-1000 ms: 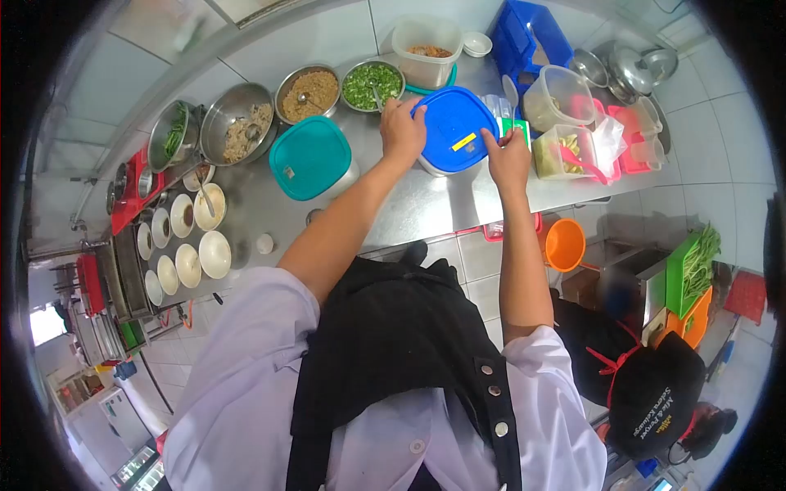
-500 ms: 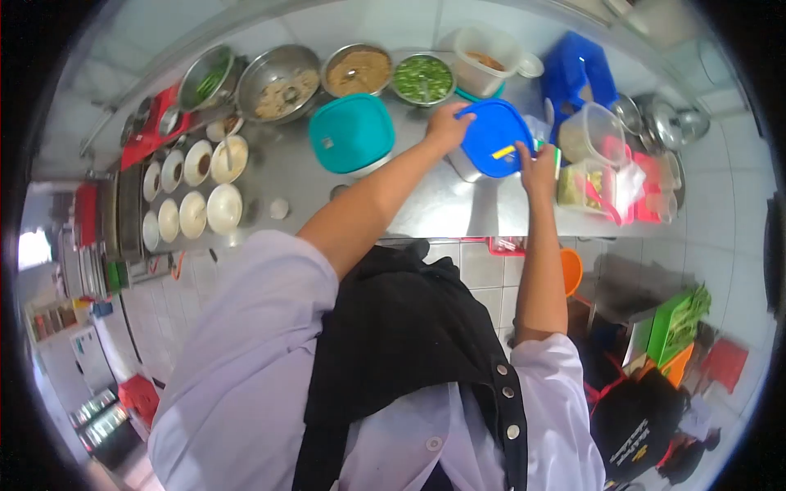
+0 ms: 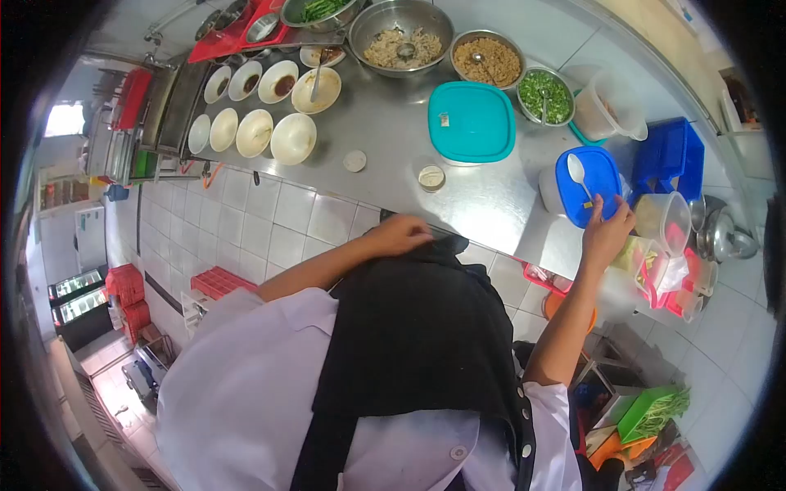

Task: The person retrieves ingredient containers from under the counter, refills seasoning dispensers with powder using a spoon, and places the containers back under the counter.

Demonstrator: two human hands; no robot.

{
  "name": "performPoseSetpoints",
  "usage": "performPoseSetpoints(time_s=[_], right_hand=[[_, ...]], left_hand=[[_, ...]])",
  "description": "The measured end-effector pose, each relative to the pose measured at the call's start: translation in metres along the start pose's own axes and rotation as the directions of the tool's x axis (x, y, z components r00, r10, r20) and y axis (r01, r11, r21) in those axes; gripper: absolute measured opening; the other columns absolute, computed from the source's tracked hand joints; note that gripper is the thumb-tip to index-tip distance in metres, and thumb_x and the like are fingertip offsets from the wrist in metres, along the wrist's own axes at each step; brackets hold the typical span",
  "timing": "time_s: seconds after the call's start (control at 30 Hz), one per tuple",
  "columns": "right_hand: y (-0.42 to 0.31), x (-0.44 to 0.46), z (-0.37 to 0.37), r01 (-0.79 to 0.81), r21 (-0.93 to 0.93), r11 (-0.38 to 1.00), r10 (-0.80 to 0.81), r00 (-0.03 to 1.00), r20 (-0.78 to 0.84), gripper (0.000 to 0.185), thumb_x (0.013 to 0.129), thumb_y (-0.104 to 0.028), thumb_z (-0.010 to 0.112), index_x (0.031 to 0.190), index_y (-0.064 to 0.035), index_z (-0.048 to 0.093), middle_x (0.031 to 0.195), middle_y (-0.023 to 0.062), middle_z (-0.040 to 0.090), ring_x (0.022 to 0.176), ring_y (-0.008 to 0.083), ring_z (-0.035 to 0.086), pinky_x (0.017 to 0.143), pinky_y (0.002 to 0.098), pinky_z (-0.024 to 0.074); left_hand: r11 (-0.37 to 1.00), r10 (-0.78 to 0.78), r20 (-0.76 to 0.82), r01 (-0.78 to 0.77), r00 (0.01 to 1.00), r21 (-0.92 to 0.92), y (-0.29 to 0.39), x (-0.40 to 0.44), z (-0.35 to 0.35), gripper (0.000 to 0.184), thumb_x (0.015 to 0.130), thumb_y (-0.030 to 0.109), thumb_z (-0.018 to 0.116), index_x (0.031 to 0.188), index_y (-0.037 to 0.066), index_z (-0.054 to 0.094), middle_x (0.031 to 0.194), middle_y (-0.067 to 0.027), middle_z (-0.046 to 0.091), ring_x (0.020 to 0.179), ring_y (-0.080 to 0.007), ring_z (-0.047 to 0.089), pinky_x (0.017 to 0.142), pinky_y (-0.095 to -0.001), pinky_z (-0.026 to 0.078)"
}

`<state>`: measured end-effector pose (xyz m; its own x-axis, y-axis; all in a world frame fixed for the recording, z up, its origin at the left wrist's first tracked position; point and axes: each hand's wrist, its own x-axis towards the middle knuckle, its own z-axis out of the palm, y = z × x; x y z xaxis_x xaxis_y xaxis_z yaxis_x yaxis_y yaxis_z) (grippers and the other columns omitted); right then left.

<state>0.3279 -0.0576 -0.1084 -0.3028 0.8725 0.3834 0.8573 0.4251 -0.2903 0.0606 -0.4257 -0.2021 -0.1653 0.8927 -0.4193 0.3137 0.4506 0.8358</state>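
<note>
A blue-lidded container [image 3: 550, 192] stands near the counter's front edge at the right. On its blue lid [image 3: 602, 168] lies a white spoon [image 3: 576, 169], bowl end away from me. My right hand [image 3: 607, 229] is at the lid's near edge, fingertips closed at the spoon's handle end. Off the counter, my left hand [image 3: 399, 235] hovers by the front of my black apron [image 3: 426, 327] with fingers curled; what they hold, if anything, is hidden. A teal-lidded container [image 3: 472, 121] sits left of the blue one, and a small round tub [image 3: 431, 177] is nearer me.
Several white bowls [image 3: 293, 139] stand at the left, some with dark sauce. Along the back are metal bowls of shredded food [image 3: 403, 49], brown crumbs [image 3: 488, 59] and chopped greens [image 3: 545, 96]. A blue rack [image 3: 671, 159] and clear tubs [image 3: 661, 219] occupy the right.
My left hand has left the blue lid and drawn back to my apron. A white spoon now lies on the lid, under my right fingertips. The view has swung left.
</note>
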Motion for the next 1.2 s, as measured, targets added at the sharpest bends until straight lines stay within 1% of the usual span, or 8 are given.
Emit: performPoseSetpoints(time_s=[0.07,0.17,0.37,0.53,0.63,0.7,0.93,1.2], right_hand=[[0.002,0.004,0.012,0.02,0.012,1.0,-0.02,0.999,-0.032,0.045,0.102,-0.039,0.078,0.131,-0.0058,0.07,0.129,0.0239,0.063,0.116,0.0438,0.067,0.098,0.0506,0.0556],[0.002,0.007,0.019,0.017,-0.021,1.0,-0.017,1.0,-0.018,0.047,0.103,-0.04,0.077,0.133,-0.0045,0.069,0.131,0.0257,0.063,0.119,0.0448,0.066,0.101,0.051,0.0545],[-0.016,0.012,0.008,0.027,-0.143,0.989,-0.055,0.979,-0.194,0.044,0.104,-0.037,0.076,0.131,-0.0021,0.069,0.129,0.0255,0.065,0.116,0.0445,0.066,0.101,0.053,0.053],[-0.103,-0.034,-0.026,0.129,0.206,0.97,-0.09,0.978,-0.19,0.024,0.105,-0.019,0.074,0.122,-0.0018,0.072,0.111,0.017,0.07,0.099,0.0328,0.067,0.089,0.0469,0.0526],[-0.152,-0.103,-0.004,0.129,0.42,0.898,-0.261,0.926,0.273,0.013,0.1,-0.003,0.071,0.113,-0.004,0.073,0.105,0.0139,0.075,0.089,0.0276,0.07,0.081,0.0389,0.0554],[-0.19,-0.139,0.01,-0.091,0.568,0.818,-0.33,0.734,0.593,0.016,0.098,-0.002,0.072,0.114,-0.0024,0.073,0.113,0.0155,0.077,0.089,0.0276,0.074,0.079,0.038,0.058],[-0.262,-0.198,0.059,-0.723,0.624,0.296,-0.053,0.64,0.767,0.041,0.107,-0.026,0.076,0.132,0.0042,0.065,0.113,0.0127,0.073,0.096,0.014,0.071,0.078,0.0303,0.0558],[-0.247,-0.18,0.112,-0.462,0.493,0.737,0.209,0.849,0.485,0.039,0.104,-0.029,0.077,0.13,-0.0007,0.073,0.116,0.0192,0.071,0.095,0.0245,0.074,0.079,0.0372,0.0599]], left_hand=[[0.964,-0.264,-0.177,0.253,0.948,-0.078,-0.048,-0.034,-0.023,0.029,0.099,0.027,0.08,0.116,0.005,0.076,0.11,-0.0143,0.076,0.099,-0.0304,0.073,0.092,-0.0427,0.057],[0.976,-0.121,-0.607,0.206,0.786,0.072,-0.086,-0.055,-0.055,0.046,0.092,0.021,0.085,0.131,0.005,0.068,0.118,-0.0146,0.067,0.108,-0.0347,0.069,0.096,-0.0457,0.056],[0.91,0.123,-0.741,0.223,0.661,0.35,-0.109,-0.012,-0.116,0.07,0.081,0.027,0.093,0.14,0.005,0.061,0.136,-0.017,0.058,0.124,-0.0396,0.061,0.105,-0.0491,0.053],[0.932,0.046,-0.64,0.198,0.767,0.304,-0.12,0.003,-0.142,0.07,0.08,0.026,0.093,0.14,0.005,0.064,0.133,-0.0178,0.06,0.125,-0.0407,0.061,0.109,-0.0498,0.051],[0.967,0.146,-0.565,0.003,0.812,0.253,-0.099,-0.002,-0.146,0.067,0.08,0.025,0.091,0.139,0.007,0.065,0.133,-0.0165,0.061,0.124,-0.0398,0.062,0.107,-0.0496,0.05],[0.95,0.259,-0.487,-0.127,0.834,0.287,-0.066,-0.008,-0.15,0.065,0.08,0.024,0.09,0.138,0.008,0.066,0.133,-0.0155,0.061,0.124,-0.0389,0.062,0.106,-0.0493,0.05],[0.77,0.602,-0.153,-0.519,0.784,0.371,0.025,0.004,-0.132,0.064,0.08,0.022,0.088,0.139,0.011,0.066,0.131,-0.0128,0.061,0.122,-0.0365,0.062,0.107,-0.0493,0.047],[0.779,0.564,-0.088,-0.494,0.821,0.387,0.005,0.075,-0.103,0.063,0.078,0.017,0.087,0.137,0.01,0.066,0.132,-0.0127,0.059,0.125,-0.0367,0.06,0.106,-0.0515,0.047]])
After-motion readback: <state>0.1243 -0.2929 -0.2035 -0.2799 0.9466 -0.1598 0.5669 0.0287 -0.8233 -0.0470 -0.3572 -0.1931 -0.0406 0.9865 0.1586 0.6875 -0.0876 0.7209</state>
